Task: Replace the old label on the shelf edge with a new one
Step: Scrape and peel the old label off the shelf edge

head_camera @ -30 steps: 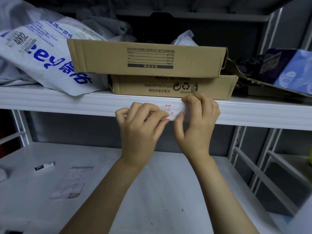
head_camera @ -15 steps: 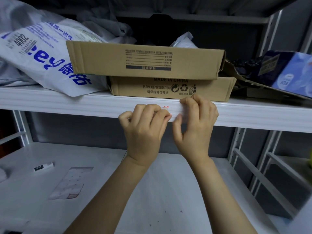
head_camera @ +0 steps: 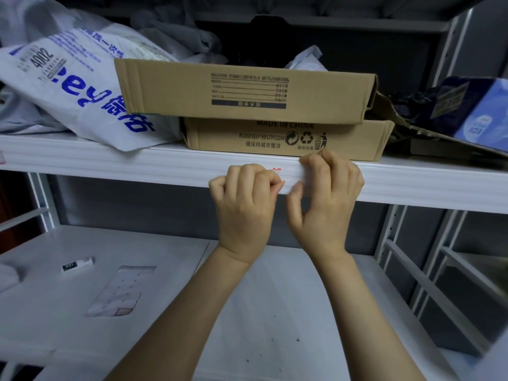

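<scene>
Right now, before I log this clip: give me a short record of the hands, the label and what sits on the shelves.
left hand: fingers curled, pinching the label
right hand: fingers curled over the shelf edge, thumb on its front
label: red print, mostly hidden by the hands
on that shelf: two stacked cardboard boxes, white bag
lower shelf: label sheet

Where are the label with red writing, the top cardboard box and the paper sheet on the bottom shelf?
label (head_camera: 277, 173): head view, its exposed red-printed part.
top cardboard box (head_camera: 247, 90): head view, its printed front face.
paper sheet (head_camera: 121, 290): head view, its middle.
</scene>
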